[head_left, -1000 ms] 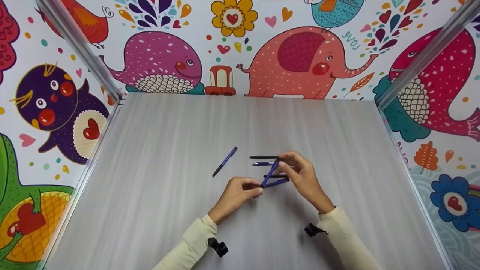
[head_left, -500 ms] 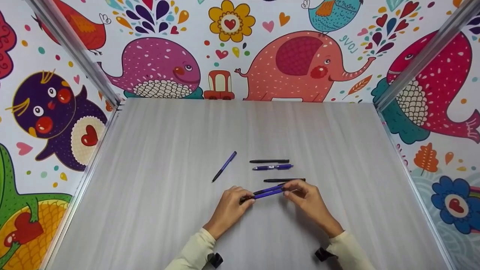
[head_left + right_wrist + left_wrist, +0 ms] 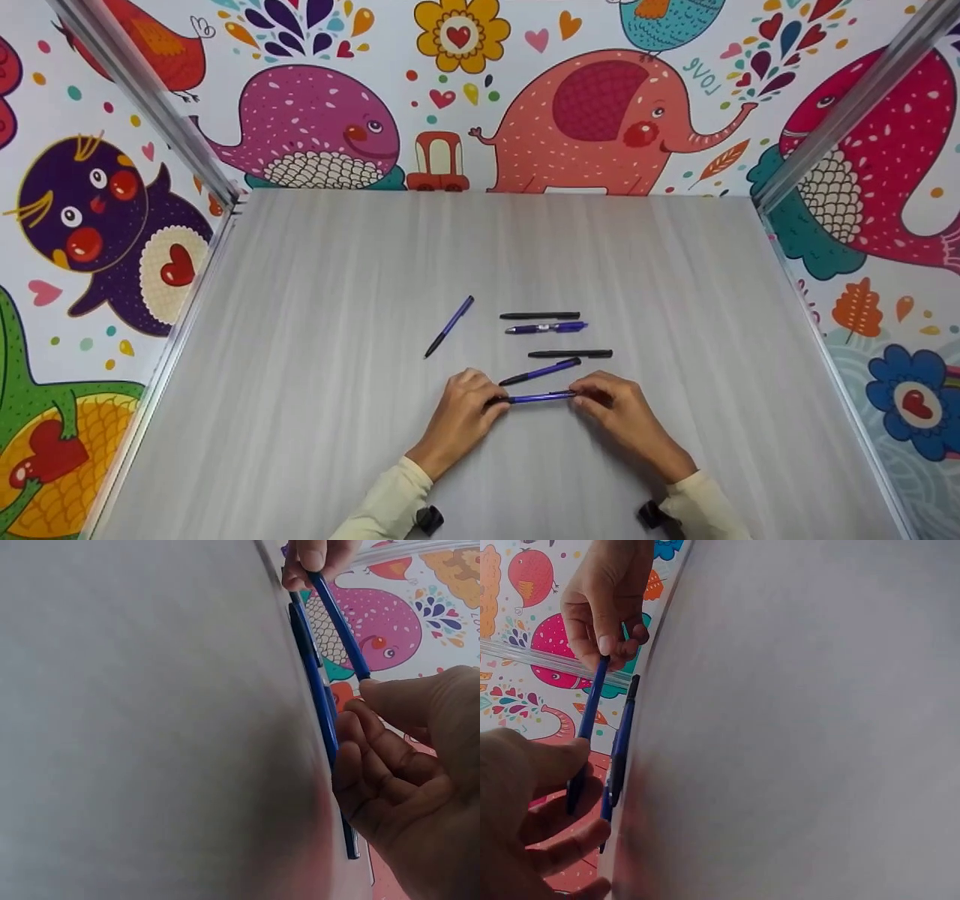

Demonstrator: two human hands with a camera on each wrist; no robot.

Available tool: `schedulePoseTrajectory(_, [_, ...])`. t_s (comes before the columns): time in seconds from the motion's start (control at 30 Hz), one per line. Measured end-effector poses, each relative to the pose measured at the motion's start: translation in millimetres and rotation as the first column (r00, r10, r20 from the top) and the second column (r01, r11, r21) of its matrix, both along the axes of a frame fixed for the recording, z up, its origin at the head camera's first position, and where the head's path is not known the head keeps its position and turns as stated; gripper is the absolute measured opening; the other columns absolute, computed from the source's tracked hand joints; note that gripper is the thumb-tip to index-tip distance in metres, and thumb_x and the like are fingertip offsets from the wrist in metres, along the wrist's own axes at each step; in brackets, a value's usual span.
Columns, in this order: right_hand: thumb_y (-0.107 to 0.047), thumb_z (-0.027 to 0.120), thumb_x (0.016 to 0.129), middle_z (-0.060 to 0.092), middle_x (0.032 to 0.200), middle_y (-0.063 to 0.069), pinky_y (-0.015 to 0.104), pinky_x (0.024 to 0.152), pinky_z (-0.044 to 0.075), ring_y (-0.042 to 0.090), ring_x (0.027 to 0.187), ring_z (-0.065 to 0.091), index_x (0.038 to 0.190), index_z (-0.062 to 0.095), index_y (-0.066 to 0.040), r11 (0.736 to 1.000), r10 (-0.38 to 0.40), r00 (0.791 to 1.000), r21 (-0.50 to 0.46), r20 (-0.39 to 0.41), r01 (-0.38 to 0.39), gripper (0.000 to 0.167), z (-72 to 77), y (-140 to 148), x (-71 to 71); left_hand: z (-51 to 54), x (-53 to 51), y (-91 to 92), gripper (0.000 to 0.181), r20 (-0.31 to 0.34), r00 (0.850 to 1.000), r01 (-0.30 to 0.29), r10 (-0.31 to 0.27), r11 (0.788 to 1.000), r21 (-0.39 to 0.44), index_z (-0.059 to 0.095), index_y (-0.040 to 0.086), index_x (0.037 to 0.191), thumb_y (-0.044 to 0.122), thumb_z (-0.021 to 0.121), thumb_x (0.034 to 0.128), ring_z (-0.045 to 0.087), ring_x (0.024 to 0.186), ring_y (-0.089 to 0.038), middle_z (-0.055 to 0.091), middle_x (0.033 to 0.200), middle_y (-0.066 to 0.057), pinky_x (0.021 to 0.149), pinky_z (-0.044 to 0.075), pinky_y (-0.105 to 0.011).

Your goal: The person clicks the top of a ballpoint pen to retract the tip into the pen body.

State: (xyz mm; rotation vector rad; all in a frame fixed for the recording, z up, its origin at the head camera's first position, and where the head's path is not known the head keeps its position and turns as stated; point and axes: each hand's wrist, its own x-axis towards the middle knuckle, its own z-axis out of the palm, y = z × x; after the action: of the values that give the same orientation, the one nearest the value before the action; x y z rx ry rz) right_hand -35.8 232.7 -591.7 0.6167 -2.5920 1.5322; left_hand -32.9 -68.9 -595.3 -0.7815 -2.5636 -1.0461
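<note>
A blue pen with a black grip (image 3: 541,397) is stretched level between both hands, near the front of the row of pens. My left hand (image 3: 469,409) pinches its black grip end; my right hand (image 3: 619,412) pinches the other end between thumb and fingertips. In the left wrist view the held pen (image 3: 594,705) is above the tabletop. The right wrist view shows the right thumb on the end of that pen (image 3: 341,622), with the other fingers curled below. Just behind it lies another blue pen (image 3: 541,372), slightly slanted on the table.
Farther back lie a black pen (image 3: 570,353), a blue pen with a white label (image 3: 547,328) and another black pen (image 3: 540,316), roughly parallel. A slanted blue pen (image 3: 450,326) lies apart to the left. Patterned walls and metal posts (image 3: 840,112) border the grey table (image 3: 337,300).
The held pen was steeply tilted over the row; both hands have brought it toward the body and levelled it. It now stands in front of the blue pen it overlapped.
</note>
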Motion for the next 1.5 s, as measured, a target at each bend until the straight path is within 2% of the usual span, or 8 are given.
schedulePoseTrajectory(0.13, [0.007,0.084,0.092,0.078,0.102,-0.001,0.02,0.071,0.054,0.005,0.084,0.063,0.107,0.082,-0.009,0.998,0.017,1.0,0.06,-0.024,-0.016,0.022,-2.8,3.2,-3.8,-3.1,-1.8,1.7,0.009,-0.052,0.999,0.001,-0.003,0.999,-0.042,0.083,0.013,0.098,0.017,0.09,0.0931,0.066,0.099,-0.018,0.075,0.092,0.004,0.095,0.054,-0.048])
schedulePoseTrajectory(0.43, [0.01,0.082,0.093,0.075,0.101,-0.001,0.021,0.07,0.053,0.006,0.083,0.062,0.108,0.081,-0.006,0.995,0.03,0.998,0.092,-0.052,-0.025,0.022,-4.6,2.5,-8.9,-6.3,-2.2,2.2,0.009,-0.074,0.997,-0.015,0.009,0.997,-0.073,0.084,0.015,0.098,0.019,0.09,0.0935,0.064,0.104,-0.02,0.073,0.094,0.004,0.097,0.054,-0.049])
schedulePoseTrajectory(0.87, [0.011,0.082,0.092,0.072,0.098,-0.003,0.022,0.068,0.051,0.007,0.082,0.06,0.106,0.082,-0.007,0.987,-0.024,0.998,0.158,-0.061,0.034,0.023,-8.8,-2.6,-12.1,-14.3,-3.5,1.8,0.009,-0.115,0.992,-0.054,0.044,0.995,-0.084,0.084,0.016,0.096,0.018,0.091,0.0916,0.061,0.106,-0.021,0.068,0.097,0.002,0.097,0.051,-0.049])
schedulePoseTrajectory(1.07, [0.01,0.08,0.094,0.072,0.097,0.004,0.024,0.069,0.051,0.009,0.082,0.059,0.107,0.082,-0.006,0.981,-0.052,0.998,0.187,-0.023,0.056,0.02,-8.5,-5.3,-12.6,-17.5,-3.9,2.8,0.009,-0.142,0.989,-0.063,0.048,0.992,-0.106,0.084,0.015,0.096,0.018,0.091,0.0912,0.059,0.105,-0.021,0.067,0.098,0.001,0.095,0.05,-0.048])
schedulePoseTrajectory(1.27, [0.011,0.081,0.093,0.072,0.098,0.0,0.026,0.069,0.052,0.01,0.082,0.059,0.108,0.082,-0.005,0.975,-0.085,0.996,0.206,-0.021,0.088,0.022,-6.9,-7.2,-14.3,-16.0,-4.0,3.2,0.009,-0.136,0.99,-0.065,0.046,0.989,-0.136,0.084,0.015,0.097,0.018,0.091,0.0921,0.059,0.105,-0.021,0.068,0.1,0.0,0.096,0.049,-0.047])
schedulePoseTrajectory(1.5, [0.012,0.081,0.093,0.072,0.098,0.003,0.023,0.067,0.05,0.009,0.081,0.058,0.11,0.082,-0.004,0.984,-0.063,0.997,0.162,-0.052,0.071,0.023,-5.7,-6.5,-15.1,-10.7,-2.4,-4.2,0.011,-0.113,0.993,-0.062,0.046,0.988,-0.142,0.082,0.014,0.1,0.017,0.09,0.0931,0.059,0.109,-0.023,0.068,0.103,-0.001,0.098,0.051,-0.049])
